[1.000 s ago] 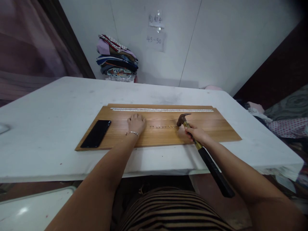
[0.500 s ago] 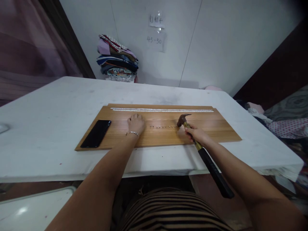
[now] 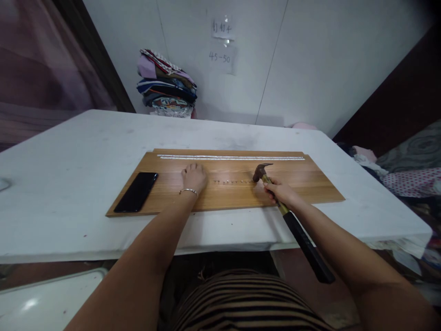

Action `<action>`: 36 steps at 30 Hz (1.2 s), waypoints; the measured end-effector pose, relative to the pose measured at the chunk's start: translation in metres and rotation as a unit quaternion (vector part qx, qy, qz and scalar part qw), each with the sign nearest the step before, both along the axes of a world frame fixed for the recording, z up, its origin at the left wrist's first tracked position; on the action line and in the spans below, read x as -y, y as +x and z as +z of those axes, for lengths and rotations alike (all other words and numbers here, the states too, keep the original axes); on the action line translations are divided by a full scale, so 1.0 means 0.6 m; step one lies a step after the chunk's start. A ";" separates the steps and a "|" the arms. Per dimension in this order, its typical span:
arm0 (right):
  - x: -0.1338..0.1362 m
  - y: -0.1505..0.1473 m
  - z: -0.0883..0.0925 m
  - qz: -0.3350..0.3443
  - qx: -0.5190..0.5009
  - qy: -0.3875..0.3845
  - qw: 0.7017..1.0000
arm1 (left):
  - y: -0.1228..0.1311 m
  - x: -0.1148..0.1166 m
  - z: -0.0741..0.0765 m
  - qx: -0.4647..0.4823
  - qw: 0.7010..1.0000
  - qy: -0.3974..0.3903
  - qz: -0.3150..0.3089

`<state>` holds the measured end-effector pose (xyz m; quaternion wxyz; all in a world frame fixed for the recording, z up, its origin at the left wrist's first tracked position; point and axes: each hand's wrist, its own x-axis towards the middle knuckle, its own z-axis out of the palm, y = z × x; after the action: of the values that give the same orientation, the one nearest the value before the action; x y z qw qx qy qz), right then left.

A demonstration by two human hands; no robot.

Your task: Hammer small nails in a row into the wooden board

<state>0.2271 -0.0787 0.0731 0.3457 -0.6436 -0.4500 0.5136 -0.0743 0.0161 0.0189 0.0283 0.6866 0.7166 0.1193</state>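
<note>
A wooden board (image 3: 237, 197) lies on the white table, with a row of several small nails (image 3: 232, 182) across its middle. My left hand (image 3: 195, 178) rests on the board left of the nails, its fingers curled; whether anything is under them is hidden. My right hand (image 3: 278, 191) is closed round the yellow part of a claw hammer (image 3: 305, 243), near the head. The brown hammer head is at the right end of the nail row, and the black grip points down towards me. Two white strips (image 3: 230, 158) run along the board's far side.
A black phone (image 3: 136, 192) lies on the board's left end. The white table (image 3: 69, 184) extends around the board. Folded cloths (image 3: 168, 85) are stacked by the wall, which bears paper notes (image 3: 220, 57). A white surface (image 3: 51, 299) is at the lower left.
</note>
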 end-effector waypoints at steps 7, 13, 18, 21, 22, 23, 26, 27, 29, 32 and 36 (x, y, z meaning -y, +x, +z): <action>0.001 0.001 0.003 -0.001 -0.010 0.004 1.000 | 0.000 0.001 0.001 -0.007 1.000 0.002 0.000; 0.001 -0.002 0.003 -0.003 -0.013 0.002 1.000 | -0.002 0.000 -0.001 -0.012 1.000 0.005 -0.003; 0.003 -0.003 0.005 -0.005 -0.009 0.004 1.000 | -0.002 -0.002 -0.003 0.000 1.000 0.008 -0.002; 0.003 -0.002 0.006 -0.004 -0.008 0.002 1.000 | 0.000 0.001 0.001 0.001 1.000 0.007 -0.002; 0.002 -0.002 0.005 -0.005 -0.008 0.001 1.000 | 0.000 0.001 0.002 0.000 1.000 0.006 -0.001; 0.001 -0.002 0.005 -0.005 -0.008 0.000 1.000 | 0.001 0.002 0.003 -0.001 1.000 0.006 -0.001; 0.001 -0.002 0.003 -0.003 -0.011 -0.003 1.000 | 0.001 0.002 0.004 -0.004 1.000 0.004 0.000; 0.001 -0.002 0.003 -0.002 -0.009 -0.004 1.000 | 0.001 0.002 0.003 -0.005 1.000 0.005 -0.001; 0.002 -0.002 0.004 -0.001 -0.005 -0.002 1.000 | 0.000 0.001 0.002 -0.004 1.000 0.005 -0.003; 0.003 -0.003 0.006 -0.001 -0.003 0.004 1.000 | -0.001 0.000 0.001 -0.002 1.000 0.003 -0.002; 0.001 -0.003 0.005 -0.003 -0.003 -0.001 1.000 | 0.000 0.001 0.002 -0.003 1.000 0.003 0.000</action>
<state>0.2251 -0.0795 0.0761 0.3481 -0.6436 -0.4464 0.5151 -0.0743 0.0153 0.0200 0.0244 0.6871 0.7163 0.1193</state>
